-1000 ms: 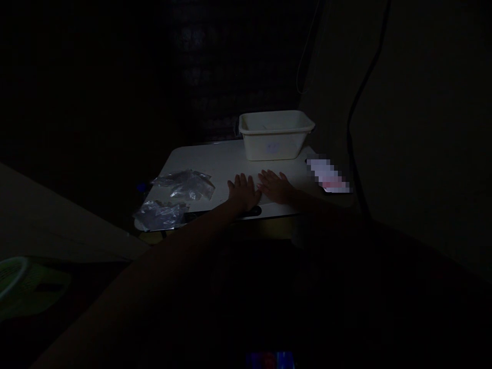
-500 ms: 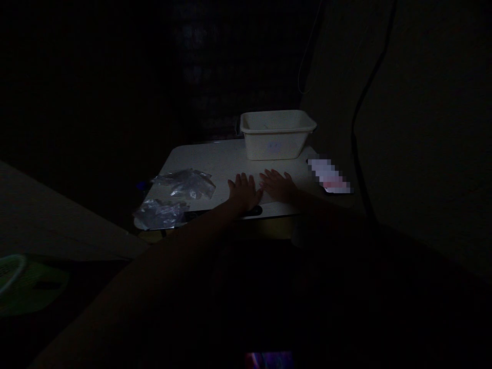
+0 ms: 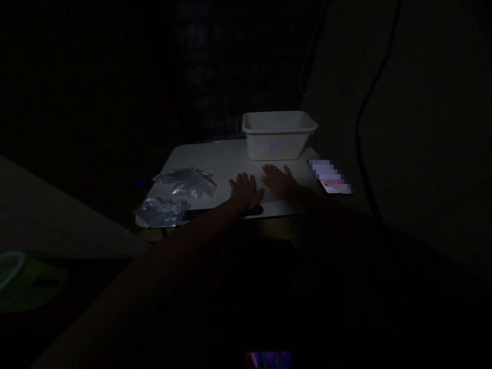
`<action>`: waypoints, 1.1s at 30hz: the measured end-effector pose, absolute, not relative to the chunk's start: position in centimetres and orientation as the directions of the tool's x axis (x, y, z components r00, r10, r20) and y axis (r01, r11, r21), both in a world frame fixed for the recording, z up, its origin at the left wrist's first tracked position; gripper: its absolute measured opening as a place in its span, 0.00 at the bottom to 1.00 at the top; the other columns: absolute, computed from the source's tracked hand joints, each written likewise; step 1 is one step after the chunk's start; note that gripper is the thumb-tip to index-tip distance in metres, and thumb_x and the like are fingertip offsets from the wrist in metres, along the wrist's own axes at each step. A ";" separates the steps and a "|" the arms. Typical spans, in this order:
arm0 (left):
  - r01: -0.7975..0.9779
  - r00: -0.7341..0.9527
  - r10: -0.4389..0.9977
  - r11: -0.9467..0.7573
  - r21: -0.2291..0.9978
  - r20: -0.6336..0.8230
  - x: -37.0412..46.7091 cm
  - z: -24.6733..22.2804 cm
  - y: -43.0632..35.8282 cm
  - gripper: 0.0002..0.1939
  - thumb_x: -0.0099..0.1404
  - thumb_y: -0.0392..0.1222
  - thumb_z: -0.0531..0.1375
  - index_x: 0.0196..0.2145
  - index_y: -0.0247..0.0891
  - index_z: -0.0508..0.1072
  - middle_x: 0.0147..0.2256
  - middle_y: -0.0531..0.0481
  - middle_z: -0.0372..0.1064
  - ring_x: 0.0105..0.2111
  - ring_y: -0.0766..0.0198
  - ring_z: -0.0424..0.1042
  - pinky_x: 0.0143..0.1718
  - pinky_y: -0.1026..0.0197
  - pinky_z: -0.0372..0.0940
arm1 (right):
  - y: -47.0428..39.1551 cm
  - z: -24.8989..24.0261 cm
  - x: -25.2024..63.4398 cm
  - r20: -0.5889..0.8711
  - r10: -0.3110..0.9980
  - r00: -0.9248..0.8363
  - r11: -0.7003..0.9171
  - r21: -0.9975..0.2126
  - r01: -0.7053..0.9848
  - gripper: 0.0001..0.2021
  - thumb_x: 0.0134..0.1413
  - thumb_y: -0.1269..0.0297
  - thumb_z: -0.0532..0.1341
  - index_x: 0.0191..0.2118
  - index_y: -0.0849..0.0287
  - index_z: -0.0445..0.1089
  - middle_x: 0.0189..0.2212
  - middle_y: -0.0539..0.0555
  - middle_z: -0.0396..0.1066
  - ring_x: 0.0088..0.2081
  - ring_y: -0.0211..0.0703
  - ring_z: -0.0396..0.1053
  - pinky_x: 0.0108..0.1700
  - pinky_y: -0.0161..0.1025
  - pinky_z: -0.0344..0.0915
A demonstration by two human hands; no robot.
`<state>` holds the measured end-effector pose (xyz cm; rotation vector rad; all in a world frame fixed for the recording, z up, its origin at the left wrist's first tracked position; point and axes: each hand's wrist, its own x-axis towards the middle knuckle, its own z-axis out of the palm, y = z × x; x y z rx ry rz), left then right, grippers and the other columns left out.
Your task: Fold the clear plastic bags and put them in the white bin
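My left hand [image 3: 246, 191] lies palm down near the front of a small white table [image 3: 215, 154], its fingers spread. Beside it, my right hand [image 3: 280, 182] is also palm down with fingers stretched out, a small gap between the two. Under and between them something thin and pale may be lying flat, but the dim light hides what it is. A dark round-ended strip [image 3: 255, 210] runs along the front edge, partly behind my left wrist. Neither hand grips anything.
Behind my hands stands a cream plastic tub [image 3: 274, 146]. Crumpled clear plastic bags [image 3: 194, 183] lie on the left of the table. A lit phone [image 3: 331, 177], blurred out, is at the right edge. A dark cable [image 3: 359, 123] hangs on the right; a green basket [image 3: 34, 287] sits lower left.
My right hand has slid slightly away from me and to the right, widening the gap to my left hand. My left hand has stayed in about the same place.
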<state>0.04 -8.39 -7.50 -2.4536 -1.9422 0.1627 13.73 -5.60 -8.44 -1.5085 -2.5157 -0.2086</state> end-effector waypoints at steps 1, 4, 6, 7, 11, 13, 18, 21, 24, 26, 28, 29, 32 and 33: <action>0.970 0.227 0.971 -0.232 -0.068 -0.076 0.0 -7.5 -8.4 0.33 0.58 0.55 0.33 0.55 0.30 0.40 0.56 0.36 0.34 0.54 0.47 0.34 0.47 0.42 0.38 | -5.7 -8.5 13.4 0.239 0.850 -0.470 0.483 0.006 0.876 0.22 0.54 0.60 0.37 0.53 0.61 0.49 0.54 0.58 0.48 0.54 0.46 0.44 0.50 0.56 0.41; 0.972 0.222 0.972 -0.226 -0.056 -0.076 0.1 -7.5 -8.4 0.33 0.58 0.54 0.33 0.55 0.30 0.40 0.56 0.36 0.34 0.54 0.47 0.34 0.48 0.42 0.38 | -6.1 -9.0 12.9 0.221 0.829 -0.513 0.524 0.010 0.852 0.23 0.53 0.59 0.37 0.52 0.62 0.50 0.53 0.58 0.48 0.54 0.45 0.45 0.50 0.54 0.42; 0.973 0.218 0.972 -0.223 -0.057 -0.084 0.1 -7.4 -8.4 0.33 0.58 0.54 0.34 0.55 0.30 0.40 0.56 0.37 0.34 0.54 0.47 0.34 0.48 0.42 0.37 | -6.2 -9.3 13.0 0.230 0.820 -0.525 0.533 0.028 0.845 0.23 0.53 0.59 0.37 0.52 0.62 0.50 0.53 0.59 0.48 0.54 0.46 0.45 0.50 0.54 0.43; 0.973 0.217 0.972 -0.223 -0.060 -0.085 0.1 -7.4 -8.5 0.33 0.58 0.54 0.34 0.55 0.30 0.40 0.56 0.37 0.34 0.54 0.47 0.34 0.48 0.42 0.37 | -6.3 -9.5 13.1 0.237 0.816 -0.527 0.535 0.037 0.844 0.23 0.53 0.59 0.37 0.52 0.62 0.50 0.53 0.59 0.48 0.54 0.46 0.45 0.49 0.54 0.43; 0.974 0.214 0.974 -0.219 -0.061 -0.073 0.2 -7.4 -8.6 0.34 0.57 0.54 0.34 0.55 0.27 0.40 0.55 0.35 0.35 0.54 0.48 0.34 0.48 0.42 0.36 | -6.3 -9.5 13.4 0.223 0.799 -0.559 0.554 0.090 0.828 0.23 0.54 0.59 0.36 0.52 0.63 0.50 0.54 0.60 0.47 0.54 0.47 0.45 0.48 0.54 0.45; 0.976 0.206 0.976 -0.210 -0.064 -0.066 0.2 -7.4 -8.5 0.34 0.57 0.54 0.34 0.54 0.25 0.40 0.55 0.34 0.35 0.54 0.48 0.34 0.48 0.42 0.36 | -6.2 -9.5 13.4 0.213 0.794 -0.570 0.560 0.110 0.821 0.23 0.54 0.59 0.36 0.52 0.64 0.50 0.54 0.60 0.46 0.54 0.47 0.45 0.48 0.54 0.45; 0.974 0.203 0.978 -0.207 -0.090 -0.056 0.1 -7.6 -8.4 0.34 0.57 0.54 0.33 0.54 0.25 0.41 0.55 0.34 0.36 0.54 0.49 0.34 0.48 0.43 0.37 | -6.2 -9.4 13.2 0.228 0.810 -0.540 0.532 0.098 0.841 0.23 0.54 0.59 0.36 0.52 0.64 0.50 0.54 0.59 0.47 0.54 0.46 0.46 0.48 0.54 0.46; 0.974 0.200 0.978 -0.205 -0.100 -0.056 0.1 -7.6 -8.4 0.34 0.58 0.54 0.32 0.54 0.25 0.41 0.55 0.35 0.36 0.54 0.49 0.34 0.48 0.43 0.38 | -6.4 -9.2 13.1 0.220 0.813 -0.539 0.531 0.101 0.841 0.23 0.54 0.59 0.36 0.52 0.64 0.50 0.54 0.59 0.47 0.54 0.46 0.46 0.48 0.54 0.46; 0.973 0.203 0.978 -0.207 -0.103 -0.049 0.1 -7.6 -8.5 0.34 0.58 0.54 0.32 0.54 0.25 0.41 0.55 0.35 0.36 0.54 0.49 0.35 0.48 0.43 0.38 | -6.7 -8.9 13.1 0.206 0.824 -0.527 0.517 0.103 0.850 0.23 0.54 0.59 0.36 0.52 0.63 0.50 0.54 0.58 0.47 0.54 0.45 0.45 0.49 0.53 0.46; 0.973 0.206 0.978 -0.209 -0.100 -0.041 0.1 -7.6 -8.5 0.34 0.58 0.54 0.32 0.54 0.25 0.41 0.55 0.34 0.36 0.54 0.49 0.35 0.48 0.43 0.38 | -6.7 -8.8 13.1 0.203 0.830 -0.520 0.509 0.106 0.854 0.23 0.54 0.58 0.36 0.52 0.63 0.49 0.54 0.58 0.46 0.54 0.44 0.45 0.49 0.53 0.46; 0.973 0.205 0.978 -0.208 -0.098 -0.040 0.1 -7.6 -8.5 0.34 0.58 0.54 0.31 0.54 0.25 0.41 0.55 0.34 0.36 0.54 0.49 0.35 0.48 0.43 0.39 | -6.7 -8.8 13.0 0.200 0.829 -0.521 0.510 0.109 0.853 0.24 0.54 0.58 0.36 0.53 0.63 0.49 0.54 0.58 0.46 0.54 0.45 0.44 0.49 0.53 0.46; 0.974 0.202 0.978 -0.206 -0.099 -0.045 0.1 -7.6 -8.5 0.34 0.58 0.54 0.31 0.54 0.25 0.41 0.55 0.34 0.36 0.54 0.49 0.35 0.48 0.43 0.38 | -6.7 -8.8 13.0 0.199 0.830 -0.521 0.510 0.108 0.853 0.24 0.54 0.58 0.36 0.53 0.64 0.48 0.54 0.58 0.46 0.54 0.45 0.44 0.49 0.53 0.46; 0.975 0.195 0.979 -0.200 -0.092 -0.066 0.1 -7.4 -8.5 0.34 0.57 0.54 0.32 0.54 0.26 0.41 0.55 0.34 0.36 0.54 0.50 0.34 0.48 0.44 0.38 | -6.6 -8.9 13.1 0.200 0.827 -0.525 0.520 0.084 0.850 0.23 0.54 0.58 0.36 0.53 0.63 0.49 0.54 0.58 0.46 0.54 0.46 0.45 0.49 0.53 0.45; 0.976 0.195 0.978 -0.201 -0.086 -0.069 0.1 -7.4 -8.5 0.34 0.57 0.54 0.32 0.54 0.25 0.40 0.55 0.34 0.35 0.54 0.50 0.34 0.48 0.44 0.38 | -6.6 -8.9 13.1 0.202 0.826 -0.527 0.523 0.073 0.849 0.23 0.54 0.58 0.36 0.53 0.63 0.49 0.54 0.58 0.46 0.54 0.46 0.44 0.50 0.53 0.44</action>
